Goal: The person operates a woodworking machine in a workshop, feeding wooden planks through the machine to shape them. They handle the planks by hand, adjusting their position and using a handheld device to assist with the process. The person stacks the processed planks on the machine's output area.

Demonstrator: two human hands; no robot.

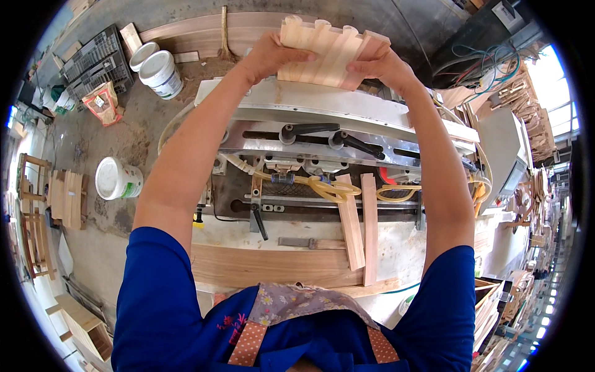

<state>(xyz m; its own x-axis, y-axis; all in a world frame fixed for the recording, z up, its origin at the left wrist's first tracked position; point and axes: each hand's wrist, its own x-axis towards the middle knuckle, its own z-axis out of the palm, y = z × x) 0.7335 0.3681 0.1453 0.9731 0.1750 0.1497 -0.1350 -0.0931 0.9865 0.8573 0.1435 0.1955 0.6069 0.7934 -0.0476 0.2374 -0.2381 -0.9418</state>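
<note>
Left hand (273, 57) clasps one side of a pale wooden block of upright strips with rounded tops (319, 53), I see from the head view, and right hand (385, 68) grips the other. The block is at the far edge of the grey metal machine (310, 106); I cannot tell if they touch. Two long, narrow wooden strips (370, 235) reach over the brown wooden plank (266, 263) along its near edge.

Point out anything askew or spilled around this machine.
The left wooden strip slants, out of line with the straighter strip beside it. Dark stains mark the floor by the nearest white bucket, cause unclear.
</note>
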